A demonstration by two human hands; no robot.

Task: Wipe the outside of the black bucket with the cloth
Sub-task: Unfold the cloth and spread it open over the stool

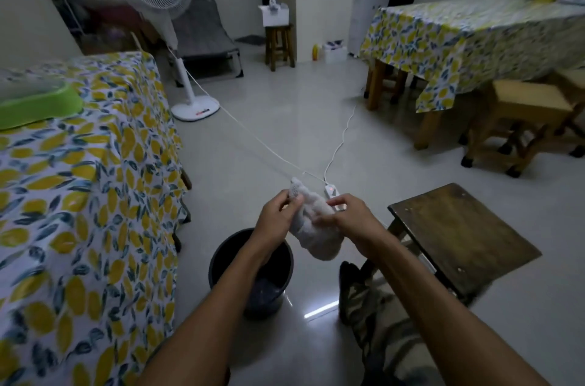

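The black bucket (278,265) stands upright on the floor below my forearms, partly hidden by my left arm; something dark lies inside it. Both hands hold a white fluffy cloth (316,227) in the air above and to the right of the bucket. My left hand (273,218) pinches the cloth's upper left part. My right hand (348,216) grips its right side. The cloth does not touch the bucket.
A table with a lemon-print cover (79,195) and a green basin (34,107) stands close on the left. A dark wooden stool (462,237) is at the right. A power strip (332,192) with white cables lies on the floor ahead, beyond it a standing fan (190,37).
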